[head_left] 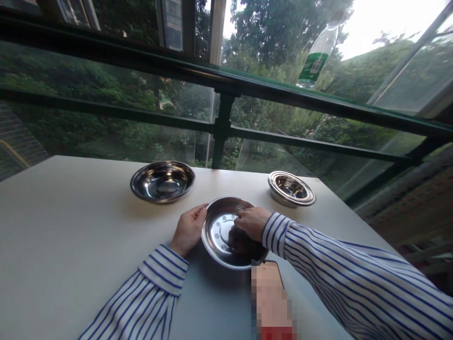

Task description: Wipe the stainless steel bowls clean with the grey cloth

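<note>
Bowl (222, 231) on the white table (88, 226) should handle light, stiff and slippery, best taken by its rim (233, 268), which the left hand (189, 230) pinches, while the right hand (253, 224) curls its fingers inside, their hold unclear.

A white desk (71, 226) stands close against a dark green railing (222, 115), whose rails and post cross the whole view, with what look like clear panes between them. Beyond it grow leafy trees (276, 42) and bushes (123, 104). Pale window frames (216, 33) rise above, and a brick wall (17, 130) shows at the far left. Bright, whitish sky (368, 21) fills the upper right.
</note>
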Demonstrator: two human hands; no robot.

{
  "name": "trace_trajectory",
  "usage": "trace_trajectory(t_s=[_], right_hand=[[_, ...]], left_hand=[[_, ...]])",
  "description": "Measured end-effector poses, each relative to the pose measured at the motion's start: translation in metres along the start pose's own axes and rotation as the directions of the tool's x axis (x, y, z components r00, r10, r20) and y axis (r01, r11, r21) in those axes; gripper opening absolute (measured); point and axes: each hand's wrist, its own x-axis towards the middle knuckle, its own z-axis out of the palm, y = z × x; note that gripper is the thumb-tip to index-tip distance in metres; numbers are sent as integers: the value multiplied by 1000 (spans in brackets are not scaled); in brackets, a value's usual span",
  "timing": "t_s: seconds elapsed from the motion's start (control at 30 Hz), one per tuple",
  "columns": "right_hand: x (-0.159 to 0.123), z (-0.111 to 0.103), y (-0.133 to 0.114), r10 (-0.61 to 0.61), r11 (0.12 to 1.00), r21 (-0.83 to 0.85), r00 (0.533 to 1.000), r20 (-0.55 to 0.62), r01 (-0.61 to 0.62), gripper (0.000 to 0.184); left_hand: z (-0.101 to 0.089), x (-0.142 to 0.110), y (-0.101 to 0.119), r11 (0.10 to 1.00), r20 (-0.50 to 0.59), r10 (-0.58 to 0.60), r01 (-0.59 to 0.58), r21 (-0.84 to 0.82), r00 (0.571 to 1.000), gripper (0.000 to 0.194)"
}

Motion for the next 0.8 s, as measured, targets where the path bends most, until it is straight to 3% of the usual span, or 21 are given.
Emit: trace_trajectory(t_s=[0.23,0.53,0.8], right_hand=[[14,-4,1,-38,999,-2,994,-102,38,27],[-15,-3,3,-131,989,76,990,48,127,24],[-18,-8,-24,-235,958,184,970,56,221,23]], left_hand=[[-1,1,-1,1000,-4,17,-17,9,1000,40],[1,1,-1,1000,1,-13,13,22,1000,38],[1,0,-1,999,0,-35,35,14,999,41]])
